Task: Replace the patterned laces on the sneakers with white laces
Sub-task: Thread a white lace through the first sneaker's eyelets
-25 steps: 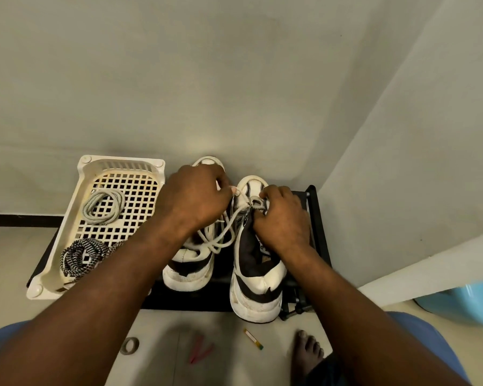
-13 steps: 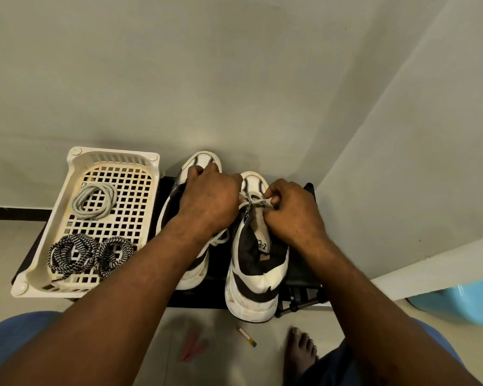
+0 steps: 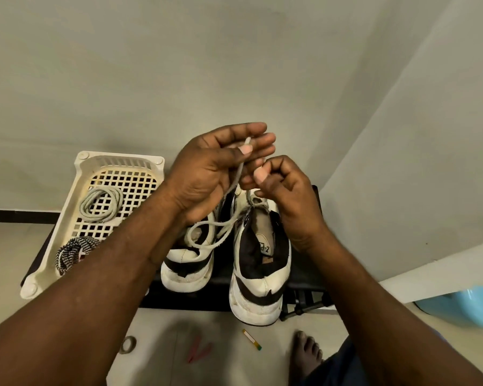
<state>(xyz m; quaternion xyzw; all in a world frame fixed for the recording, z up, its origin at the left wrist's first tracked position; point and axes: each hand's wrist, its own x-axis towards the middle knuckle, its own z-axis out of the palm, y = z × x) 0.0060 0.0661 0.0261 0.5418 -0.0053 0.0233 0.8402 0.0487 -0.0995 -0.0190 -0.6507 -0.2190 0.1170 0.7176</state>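
Observation:
Two black-and-white sneakers stand heels toward me on a low black stand: the left sneaker (image 3: 188, 270) and the right sneaker (image 3: 258, 285). A white lace (image 3: 207, 235) runs from the right sneaker's front eyelets and loops over the left sneaker. My left hand (image 3: 207, 174) is raised above the shoes and pinches the lace near its tip between thumb and fingers. My right hand (image 3: 282, 190) pinches the same lace lower down, just above the right sneaker's toe. A cream basket (image 3: 53, 247) at the left holds a coiled white lace (image 3: 101, 204) and black-and-white patterned laces (image 3: 73, 250).
The black stand (image 3: 304, 291) sits against a grey wall, with a second wall close on the right. On the floor in front lie a red clip (image 3: 198, 349), a small ring (image 3: 127, 344) and a short yellow stick (image 3: 251, 339). My bare foot (image 3: 306, 355) rests nearby; a blue tub (image 3: 463, 310) is at right.
Both hands have lifted off the right sneaker's toe, drawing the white lace up through the eyelets. My left hand has turned palm-side toward me and holds the lace end high.

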